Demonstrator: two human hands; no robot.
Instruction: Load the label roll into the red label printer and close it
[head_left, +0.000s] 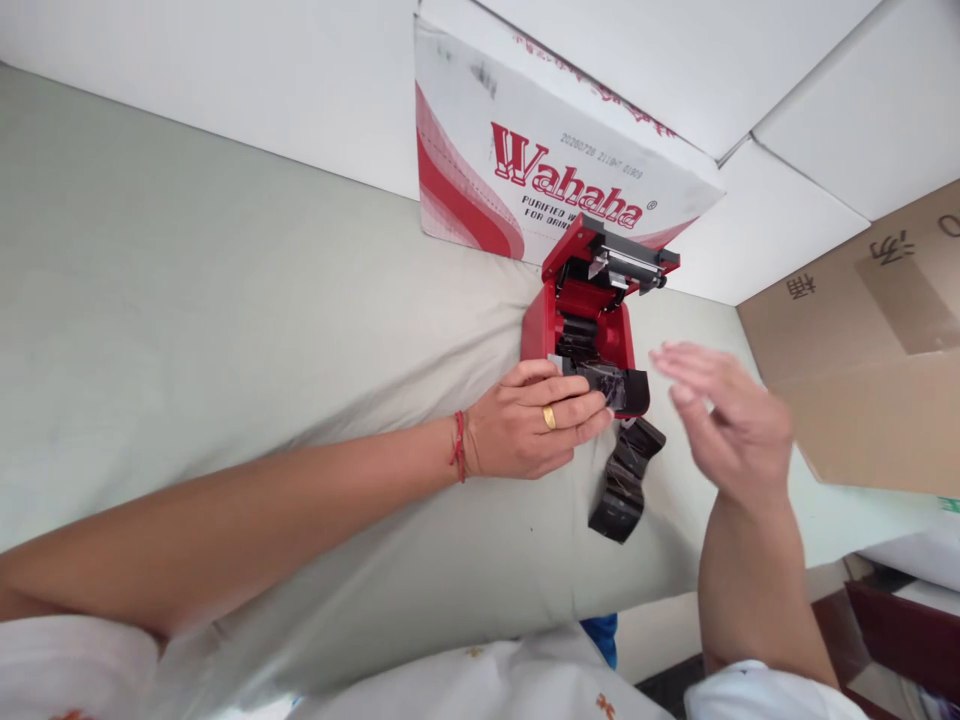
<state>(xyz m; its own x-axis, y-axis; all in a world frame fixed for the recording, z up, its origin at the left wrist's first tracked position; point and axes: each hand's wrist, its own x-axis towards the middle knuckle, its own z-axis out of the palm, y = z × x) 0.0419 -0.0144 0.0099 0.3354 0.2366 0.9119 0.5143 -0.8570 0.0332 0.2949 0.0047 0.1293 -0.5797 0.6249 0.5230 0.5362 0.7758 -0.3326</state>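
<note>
Your left hand (536,420) pinches the black ribbon (626,480) at the open red label printer (581,320) on the table; your right hand (724,420) hovers open, empty. Tug sideways and the ribbon could crease or tear

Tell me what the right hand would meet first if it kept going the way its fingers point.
The right hand points its fingers left. Straight on, it would probably first meet the glossy black ribbon strip at the front of the open red plastic printer, pinned there by the left hand. Depth is uncertain.
</note>
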